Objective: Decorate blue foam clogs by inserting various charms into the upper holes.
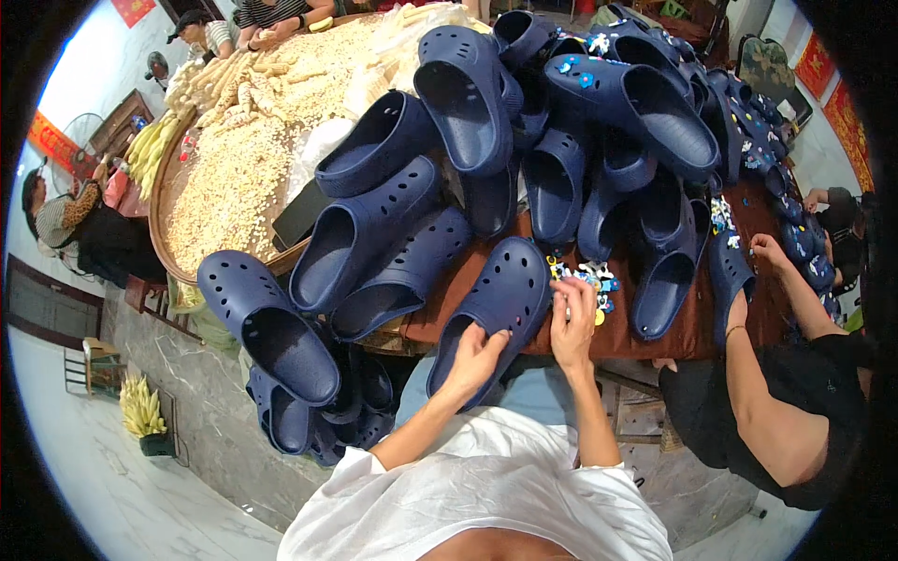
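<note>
My left hand [477,360] grips the heel end of a navy blue perforated clog [500,304] lying at the near edge of a brown table [697,327]. My right hand [573,323] rests at the clog's right side, fingers pinched at a small heap of colourful shoe charms [587,278]. Whether it holds a charm is too small to tell. A large pile of matching navy clogs [524,131] covers the table behind.
A co-worker in black sits at my right; their hand [767,251] touches a clog [728,276]. A big round tray [164,210] of corn kernels and cobs lies at the left, with people around it. More clogs [271,332] hang off the table's left edge.
</note>
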`<state>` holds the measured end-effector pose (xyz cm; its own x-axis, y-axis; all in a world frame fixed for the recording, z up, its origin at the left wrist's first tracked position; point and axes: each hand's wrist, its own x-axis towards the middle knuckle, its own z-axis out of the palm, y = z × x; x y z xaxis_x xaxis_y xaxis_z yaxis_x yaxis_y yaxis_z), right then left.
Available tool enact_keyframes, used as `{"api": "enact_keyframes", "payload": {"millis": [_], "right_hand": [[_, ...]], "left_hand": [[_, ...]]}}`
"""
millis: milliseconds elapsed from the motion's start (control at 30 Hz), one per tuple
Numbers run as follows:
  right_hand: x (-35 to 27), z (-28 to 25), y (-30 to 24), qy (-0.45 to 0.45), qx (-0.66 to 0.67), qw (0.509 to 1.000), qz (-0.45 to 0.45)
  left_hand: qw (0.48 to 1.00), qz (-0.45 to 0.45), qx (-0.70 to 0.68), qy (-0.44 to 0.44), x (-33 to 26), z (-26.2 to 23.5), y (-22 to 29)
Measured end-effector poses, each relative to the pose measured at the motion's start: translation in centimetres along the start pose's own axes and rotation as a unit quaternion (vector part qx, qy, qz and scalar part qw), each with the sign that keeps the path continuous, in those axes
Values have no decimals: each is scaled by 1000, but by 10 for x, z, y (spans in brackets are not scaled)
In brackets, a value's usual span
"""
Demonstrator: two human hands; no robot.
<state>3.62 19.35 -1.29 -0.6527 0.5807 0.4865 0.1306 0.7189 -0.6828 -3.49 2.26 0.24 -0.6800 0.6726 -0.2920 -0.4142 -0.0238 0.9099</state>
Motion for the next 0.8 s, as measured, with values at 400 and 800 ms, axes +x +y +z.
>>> {"api": "enact_keyframes", "payload": {"millis": [400,800], "right_hand": [[-14,9,-17,22,80,996,-14],[48,-6,-23,77,47,993,-75]], "left_hand": [[994,50,-97,4,-9,-28,81],[985,158,63,23,54,-4,44]]}}
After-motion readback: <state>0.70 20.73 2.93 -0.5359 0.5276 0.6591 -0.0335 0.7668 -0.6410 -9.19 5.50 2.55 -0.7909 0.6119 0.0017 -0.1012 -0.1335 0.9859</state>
